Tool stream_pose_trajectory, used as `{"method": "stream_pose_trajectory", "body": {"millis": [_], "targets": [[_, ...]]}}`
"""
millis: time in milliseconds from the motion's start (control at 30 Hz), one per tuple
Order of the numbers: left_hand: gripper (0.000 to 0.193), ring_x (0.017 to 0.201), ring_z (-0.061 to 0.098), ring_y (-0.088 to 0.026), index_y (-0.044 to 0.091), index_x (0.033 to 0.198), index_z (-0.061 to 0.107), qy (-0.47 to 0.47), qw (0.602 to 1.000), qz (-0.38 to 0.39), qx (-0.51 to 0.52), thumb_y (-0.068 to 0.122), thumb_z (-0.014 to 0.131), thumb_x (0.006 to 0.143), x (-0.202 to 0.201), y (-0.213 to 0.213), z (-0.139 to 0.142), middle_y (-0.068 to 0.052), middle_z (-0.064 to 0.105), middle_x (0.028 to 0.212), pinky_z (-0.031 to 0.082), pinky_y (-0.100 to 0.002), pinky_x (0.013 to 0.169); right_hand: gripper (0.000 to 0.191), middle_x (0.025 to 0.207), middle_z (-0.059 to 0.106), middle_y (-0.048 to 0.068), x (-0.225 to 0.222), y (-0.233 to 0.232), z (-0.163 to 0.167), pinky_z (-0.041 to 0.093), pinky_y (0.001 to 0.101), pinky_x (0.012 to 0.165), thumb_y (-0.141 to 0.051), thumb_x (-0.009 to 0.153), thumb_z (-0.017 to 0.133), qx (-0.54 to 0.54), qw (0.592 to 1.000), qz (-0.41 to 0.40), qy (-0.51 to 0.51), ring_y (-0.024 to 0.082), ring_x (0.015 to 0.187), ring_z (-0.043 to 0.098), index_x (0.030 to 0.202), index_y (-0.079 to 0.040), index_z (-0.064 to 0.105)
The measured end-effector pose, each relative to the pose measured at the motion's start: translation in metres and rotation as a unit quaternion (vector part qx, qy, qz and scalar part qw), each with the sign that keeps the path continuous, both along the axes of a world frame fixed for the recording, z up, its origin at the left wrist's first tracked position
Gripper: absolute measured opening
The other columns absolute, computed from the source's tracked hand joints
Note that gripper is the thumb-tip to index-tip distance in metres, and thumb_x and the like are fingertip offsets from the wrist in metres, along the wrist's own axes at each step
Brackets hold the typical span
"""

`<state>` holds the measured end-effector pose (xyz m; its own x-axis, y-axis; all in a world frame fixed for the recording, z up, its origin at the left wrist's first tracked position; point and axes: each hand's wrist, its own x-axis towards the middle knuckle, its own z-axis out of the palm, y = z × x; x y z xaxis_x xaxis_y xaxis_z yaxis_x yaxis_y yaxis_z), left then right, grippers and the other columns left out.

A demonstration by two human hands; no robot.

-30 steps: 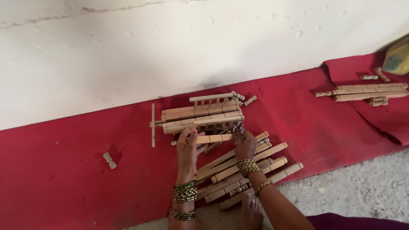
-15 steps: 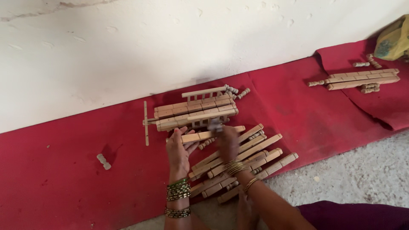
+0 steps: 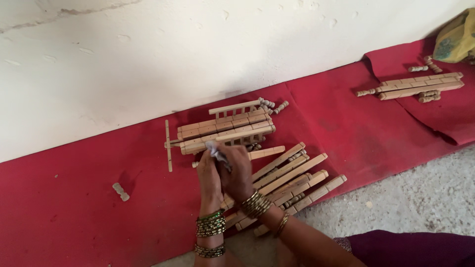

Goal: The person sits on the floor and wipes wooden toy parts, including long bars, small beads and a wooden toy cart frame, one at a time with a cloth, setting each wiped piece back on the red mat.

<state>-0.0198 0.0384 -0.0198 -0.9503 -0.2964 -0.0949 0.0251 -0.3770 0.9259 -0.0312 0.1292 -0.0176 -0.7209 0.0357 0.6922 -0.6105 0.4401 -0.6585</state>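
Hands meet at the middle of a red cloth spread along the foot of a white wall. Left hand and right hand are pressed side by side, both wrists ringed with bangles, and together their fingers are closed on a small crumpled grey-white wad that sticks up between them. The wad sits just at the near edge of a stacked bundle of wooden slats, which lies close to the wall with only a narrow strip of cloth behind it. One thin stick lies crosswise at the bundle's left end. A few short turned pegs lie at its far right corner.

Under and to the right of the hands, a fan of longer wooden rails runs diagonally, its lower ends reaching past the cloth's near edge onto the speckled grey floor. To the left of the hands the cloth lies open, with a single small peg well apart. Far right, a second pile of rails rests on a folded part of the cloth, near a yellowish bag at the frame's corner.
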Motion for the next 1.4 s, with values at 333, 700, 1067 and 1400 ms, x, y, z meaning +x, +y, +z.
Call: {"method": "stream_pose_trajectory", "body": {"millis": [333,700,1067,1400], "targets": [[0.041,0.118,0.068,-0.032,0.003,0.124,0.065,-0.077,0.997,-0.015,0.004,0.031,0.059,0.094,0.008,-0.001,0.033,-0.021,0.068,0.124,0.063,-0.054,0.090,0.014,0.088,0.069,0.009,-0.038,0.092,-0.066,0.052,0.0402,0.063,-0.021,0.088,0.067,0.152,0.949,-0.254,-0.109,0.023,0.073,0.063,0.089,-0.009,0.073],[0.042,0.100,0.033,-0.067,-0.007,0.127,0.072,-0.179,0.975,0.007,-0.129,0.025,0.057,0.105,0.002,0.015,0.041,-0.042,0.062,0.115,0.025,-0.073,0.084,0.031,0.110,0.069,0.013,-0.009,0.012,-0.023,0.045,0.0478,0.085,-0.024,0.102,0.045,0.021,0.998,-0.064,-0.017,0.027,0.104,0.060,0.106,-0.006,0.070],[0.046,0.119,0.067,-0.034,0.001,0.130,0.062,-0.053,0.997,-0.019,-0.060,0.024,0.062,0.090,0.004,0.014,0.042,-0.023,0.065,0.129,0.062,-0.056,0.090,0.031,0.117,0.069,0.018,-0.047,0.107,-0.079,0.044,0.0517,0.091,-0.011,0.093,0.051,0.169,0.948,-0.234,-0.133,0.037,0.102,0.057,0.115,-0.003,0.071],[0.042,0.100,0.069,-0.029,-0.003,0.123,0.072,-0.020,0.997,0.030,-0.063,0.028,0.066,0.095,-0.006,0.008,0.006,-0.023,0.074,0.111,0.058,-0.043,0.085,0.019,0.104,0.077,0.008,0.000,0.015,0.017,0.051,0.0394,0.087,-0.006,0.093,0.060,-0.001,0.998,-0.005,-0.066,0.023,0.094,0.066,0.105,-0.006,0.075]]}}
